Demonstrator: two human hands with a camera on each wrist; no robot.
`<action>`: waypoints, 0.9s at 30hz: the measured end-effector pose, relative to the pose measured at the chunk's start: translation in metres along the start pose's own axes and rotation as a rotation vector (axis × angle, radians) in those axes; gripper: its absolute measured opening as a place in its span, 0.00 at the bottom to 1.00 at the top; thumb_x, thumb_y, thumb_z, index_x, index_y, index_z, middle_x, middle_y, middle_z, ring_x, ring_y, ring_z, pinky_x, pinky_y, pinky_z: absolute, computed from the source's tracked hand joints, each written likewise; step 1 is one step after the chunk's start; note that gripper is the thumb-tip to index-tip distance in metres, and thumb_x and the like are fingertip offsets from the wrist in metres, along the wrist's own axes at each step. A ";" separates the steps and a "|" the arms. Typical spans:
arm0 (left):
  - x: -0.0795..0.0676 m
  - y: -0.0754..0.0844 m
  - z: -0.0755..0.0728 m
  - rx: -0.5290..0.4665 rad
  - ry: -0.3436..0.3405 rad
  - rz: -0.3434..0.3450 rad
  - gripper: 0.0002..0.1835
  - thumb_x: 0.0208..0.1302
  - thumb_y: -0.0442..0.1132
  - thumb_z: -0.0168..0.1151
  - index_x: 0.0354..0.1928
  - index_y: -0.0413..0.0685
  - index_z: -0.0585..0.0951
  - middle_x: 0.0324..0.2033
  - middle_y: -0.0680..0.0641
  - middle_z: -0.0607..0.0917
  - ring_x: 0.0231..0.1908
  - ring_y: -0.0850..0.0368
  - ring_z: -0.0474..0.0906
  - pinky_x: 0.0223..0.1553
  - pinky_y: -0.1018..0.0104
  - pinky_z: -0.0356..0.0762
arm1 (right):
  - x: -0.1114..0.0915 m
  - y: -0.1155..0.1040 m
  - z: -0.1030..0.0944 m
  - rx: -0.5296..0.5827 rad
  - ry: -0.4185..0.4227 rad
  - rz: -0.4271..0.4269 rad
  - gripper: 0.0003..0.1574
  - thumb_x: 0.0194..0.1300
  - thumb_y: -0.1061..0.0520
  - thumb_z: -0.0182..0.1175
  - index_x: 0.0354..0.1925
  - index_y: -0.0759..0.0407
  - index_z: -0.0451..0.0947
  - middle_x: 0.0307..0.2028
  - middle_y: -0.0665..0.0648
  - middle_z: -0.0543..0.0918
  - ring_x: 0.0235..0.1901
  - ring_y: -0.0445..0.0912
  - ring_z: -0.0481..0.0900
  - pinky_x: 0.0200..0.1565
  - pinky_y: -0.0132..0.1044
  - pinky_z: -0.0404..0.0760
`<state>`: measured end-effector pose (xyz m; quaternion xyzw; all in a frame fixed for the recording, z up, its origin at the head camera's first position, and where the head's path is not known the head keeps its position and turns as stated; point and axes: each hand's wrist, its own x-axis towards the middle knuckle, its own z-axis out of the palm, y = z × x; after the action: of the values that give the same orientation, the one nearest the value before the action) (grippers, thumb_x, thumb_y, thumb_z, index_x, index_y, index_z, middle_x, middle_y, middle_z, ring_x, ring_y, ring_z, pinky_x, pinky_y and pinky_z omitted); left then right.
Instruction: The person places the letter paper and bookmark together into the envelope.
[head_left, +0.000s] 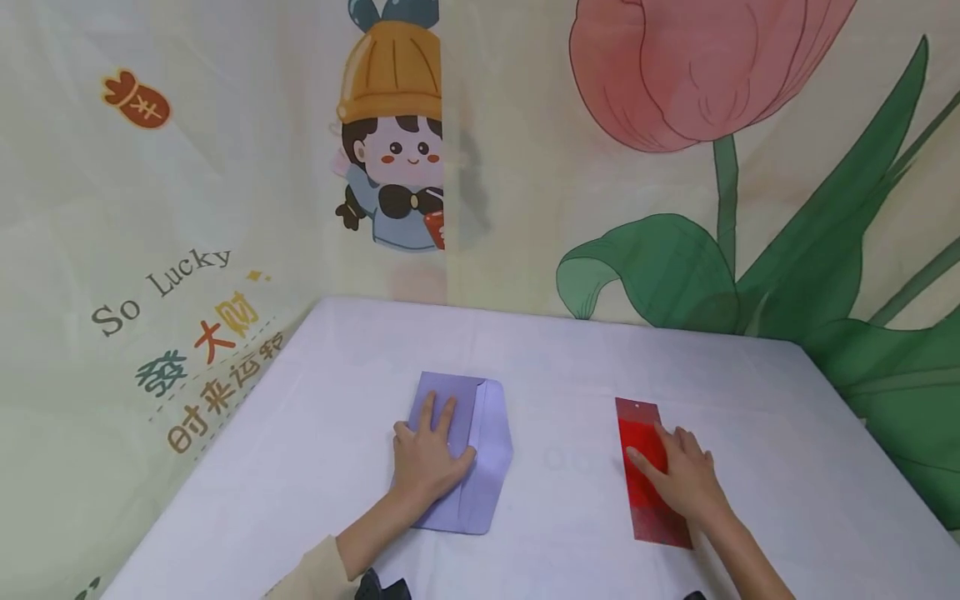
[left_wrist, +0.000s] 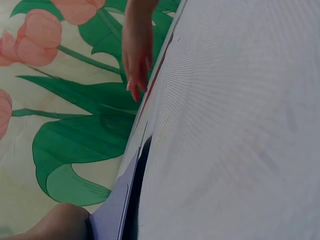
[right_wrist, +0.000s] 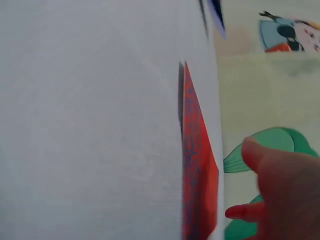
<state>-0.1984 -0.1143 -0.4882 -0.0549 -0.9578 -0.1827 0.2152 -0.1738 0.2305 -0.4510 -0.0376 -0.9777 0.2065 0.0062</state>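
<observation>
In the head view a purple envelope (head_left: 491,467) lies on the white table with its flap out to the right. My left hand (head_left: 431,458) rests on it, fingers spread. The left wrist view shows the envelope (left_wrist: 117,205) edge-on, partly hidden by that hand. To the right lies a narrow red card (head_left: 647,483) with a brighter red middle band, darker patterned ends and a pale dot near its top. My right hand (head_left: 688,482) is over its right side, fingers loosely extended. In the right wrist view, thumb and visible finger stand apart from the card (right_wrist: 197,170).
The white table (head_left: 558,375) reaches back to a printed cloth with a large tulip (head_left: 705,67), a cartoon figure (head_left: 397,142) and lettering. Small black objects, one at the lower left (head_left: 382,587), show at the front edge of the head view.
</observation>
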 end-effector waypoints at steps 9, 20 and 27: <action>0.002 0.002 -0.003 -0.005 -0.030 -0.018 0.41 0.44 0.58 0.59 0.64 0.54 0.69 0.66 0.42 0.61 0.28 0.42 0.61 0.30 0.55 0.61 | -0.002 0.025 0.038 -0.101 0.184 -0.081 0.55 0.55 0.29 0.52 0.68 0.62 0.55 0.64 0.76 0.51 0.63 0.67 0.46 0.59 0.65 0.33; 0.003 0.001 -0.006 0.009 -0.033 -0.019 0.41 0.44 0.58 0.59 0.64 0.55 0.69 0.66 0.42 0.62 0.29 0.41 0.61 0.31 0.56 0.61 | 0.003 0.026 0.036 -0.044 0.209 -0.132 0.51 0.56 0.31 0.53 0.69 0.56 0.55 0.65 0.72 0.54 0.63 0.66 0.48 0.59 0.65 0.34; 0.003 0.002 -0.006 -0.001 -0.042 -0.017 0.41 0.44 0.58 0.59 0.65 0.54 0.69 0.66 0.42 0.61 0.29 0.42 0.61 0.31 0.56 0.60 | -0.001 0.026 0.035 -0.029 0.250 -0.118 0.50 0.55 0.34 0.57 0.67 0.59 0.58 0.63 0.75 0.54 0.62 0.68 0.49 0.60 0.64 0.40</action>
<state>-0.1980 -0.1149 -0.4812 -0.0507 -0.9624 -0.1840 0.1934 -0.1719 0.2402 -0.4931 -0.0054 -0.9727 0.1856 0.1395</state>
